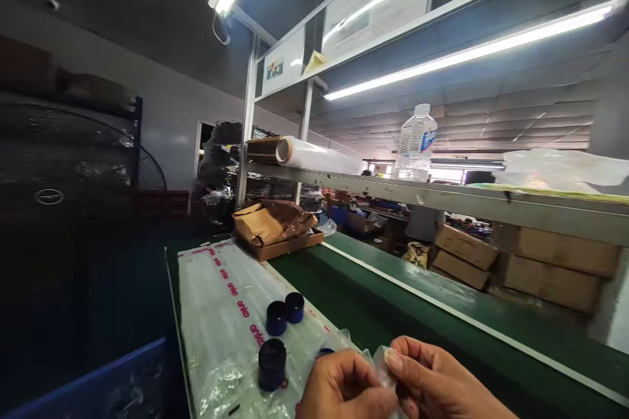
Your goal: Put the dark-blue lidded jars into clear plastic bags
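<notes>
At the bottom of the view my left hand (339, 387) and my right hand (437, 376) are close together, with fingers closed in a pinch. Between them is a thin clear plastic bag (381, 360), its lower part hidden by my fingers. Left of my hands, several dark blue round caps stand on the plastic-covered bench (206, 308). The nearest cap (272, 364) is beside my left hand; another cap (276, 318) and a third cap (295, 308) sit farther back. A further blue piece (324, 353) is mostly hidden behind my left hand.
A green conveyor belt (314, 275) with a pale edge strip runs past on the right. A cardboard tray (289, 247) with brown paper stands at the bench's far end. Overhead, a shelf (457, 209) carries a plastic bottle (417, 141) and a film roll (319, 156). A blue crate (113, 386) is lower left.
</notes>
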Motion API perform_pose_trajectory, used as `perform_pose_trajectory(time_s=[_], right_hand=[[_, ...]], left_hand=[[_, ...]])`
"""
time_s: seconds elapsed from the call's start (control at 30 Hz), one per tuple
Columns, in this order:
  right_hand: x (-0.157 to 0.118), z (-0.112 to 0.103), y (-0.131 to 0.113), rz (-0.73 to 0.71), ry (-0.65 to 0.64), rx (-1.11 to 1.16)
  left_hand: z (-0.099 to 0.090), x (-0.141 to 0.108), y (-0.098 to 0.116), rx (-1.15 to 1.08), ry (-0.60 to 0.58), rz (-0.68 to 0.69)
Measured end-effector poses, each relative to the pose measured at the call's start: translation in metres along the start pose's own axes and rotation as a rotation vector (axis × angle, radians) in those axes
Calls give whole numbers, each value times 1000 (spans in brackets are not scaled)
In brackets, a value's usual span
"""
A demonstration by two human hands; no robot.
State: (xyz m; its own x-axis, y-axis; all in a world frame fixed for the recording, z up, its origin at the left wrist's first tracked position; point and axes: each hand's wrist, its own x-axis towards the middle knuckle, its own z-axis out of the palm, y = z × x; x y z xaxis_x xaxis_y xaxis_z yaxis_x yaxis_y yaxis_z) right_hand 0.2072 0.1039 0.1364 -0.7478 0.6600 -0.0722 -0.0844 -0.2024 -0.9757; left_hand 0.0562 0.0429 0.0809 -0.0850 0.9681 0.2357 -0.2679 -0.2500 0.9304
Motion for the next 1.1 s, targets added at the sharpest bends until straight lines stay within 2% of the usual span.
perform_pose_trajectory(time_s=[0.23,0.37,0.47,0.57,0.73,0.8,0.83,0.9,1.0,1.1], right_hand=[[38,13,19,-17,-5,-118],[56,21,28,-29,12,-61],[66,27,29,34,19,18],[70,33,22,61,14,23],[71,40,6,34,-70,-82],[75,43,5,34,-72,-105],[79,45,6,19,-73,-140],[91,46,11,-50,-41,-373],[110,46,20,-182,89,-848],[122,47,27,-279,228,-1121]], left_hand=[[-36,-7,10,81,186,82],[-53,-9,10,289,338,78],[-65,-9,13,517,425,94],[-74,-8,23,711,417,60],[-82,-8,44,1392,287,175],[-83,-6,48,1537,255,168],[-85,-4,50,1581,239,160],[-90,-2,51,1586,232,151],[-103,0,53,1595,272,151],[-114,-2,57,1664,326,165]])
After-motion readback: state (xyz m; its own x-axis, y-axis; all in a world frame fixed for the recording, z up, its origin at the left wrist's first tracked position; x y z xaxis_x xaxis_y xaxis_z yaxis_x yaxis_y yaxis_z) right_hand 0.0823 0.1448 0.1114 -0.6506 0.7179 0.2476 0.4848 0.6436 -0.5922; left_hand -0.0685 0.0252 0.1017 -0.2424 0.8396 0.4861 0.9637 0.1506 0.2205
